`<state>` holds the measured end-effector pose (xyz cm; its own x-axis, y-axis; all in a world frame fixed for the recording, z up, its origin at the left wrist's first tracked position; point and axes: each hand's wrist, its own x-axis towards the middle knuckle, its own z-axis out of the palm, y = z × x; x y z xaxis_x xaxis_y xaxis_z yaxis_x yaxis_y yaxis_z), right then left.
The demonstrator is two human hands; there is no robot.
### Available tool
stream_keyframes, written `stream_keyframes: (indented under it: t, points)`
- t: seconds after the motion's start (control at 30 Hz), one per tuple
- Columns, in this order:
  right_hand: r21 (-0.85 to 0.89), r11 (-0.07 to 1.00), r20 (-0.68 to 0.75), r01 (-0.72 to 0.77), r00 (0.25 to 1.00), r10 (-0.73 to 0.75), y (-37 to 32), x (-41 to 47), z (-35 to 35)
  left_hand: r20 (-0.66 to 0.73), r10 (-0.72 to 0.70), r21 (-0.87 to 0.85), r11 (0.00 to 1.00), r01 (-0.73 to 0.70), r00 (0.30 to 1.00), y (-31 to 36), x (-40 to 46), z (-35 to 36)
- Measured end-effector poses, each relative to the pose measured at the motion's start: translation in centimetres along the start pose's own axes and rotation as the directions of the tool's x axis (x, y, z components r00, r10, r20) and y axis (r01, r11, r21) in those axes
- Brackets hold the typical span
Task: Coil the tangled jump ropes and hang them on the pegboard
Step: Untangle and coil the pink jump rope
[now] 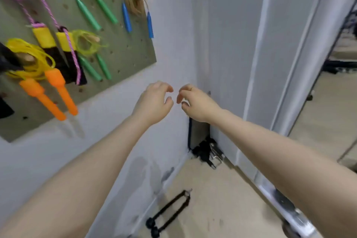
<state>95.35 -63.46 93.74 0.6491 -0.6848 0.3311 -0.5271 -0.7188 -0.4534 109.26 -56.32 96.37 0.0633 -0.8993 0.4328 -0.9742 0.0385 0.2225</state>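
1. Head view: left hand (154, 100) and right hand (195, 102) hover mid-frame, fingertips nearly meeting, fingers loosely curled, holding nothing.
2. Coiled jump ropes (29, 60) hang on the pegboard (131, 48), upper left.
3. A black rope (170, 210) lies on the floor, bottom centre.

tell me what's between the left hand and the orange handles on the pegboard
In the head view, nothing hangs there: only the bare lower edge of the pegboard and plain wall lie between the left hand and the orange handles.
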Motion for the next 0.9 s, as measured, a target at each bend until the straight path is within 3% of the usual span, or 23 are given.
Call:
stream_keyframes:
  t: [0.13,0.23,0.37,0.63,0.8,0.9]
  points:
    - [-0.035,0.974,0.215,-0.226,0.950,0.228,7.0,-10.5,3.4,0.357,0.042,-0.087,0.996,-0.012,0.933,4.3,-4.8,10.3]
    - [-0.090,0.928,0.365,-0.362,0.855,0.369,11.2,-18.4,4.8,0.551,0.063,-0.170,0.985,0.037,0.832,7.6,-8.7,17.1]
    - [-0.137,0.825,0.445,-0.548,0.710,0.546,17.1,-29.0,6.2,0.730,0.075,-0.245,0.957,0.158,0.680,11.9,-13.5,26.4]
    - [-0.219,0.614,0.625,-0.758,0.374,0.685,30.1,-48.0,12.6,0.909,0.004,-0.197,0.885,0.422,0.416,19.8,-24.5,42.5]
    - [-0.255,0.545,0.691,-0.799,0.244,0.681,35.6,-56.7,18.3,0.947,-0.091,-0.085,0.855,0.512,0.309,23.3,-31.2,50.5]
    - [-0.281,0.469,0.699,-0.837,0.156,0.698,38.5,-62.0,22.5,0.956,-0.086,-0.081,0.844,0.530,0.282,24.5,-35.0,55.5]
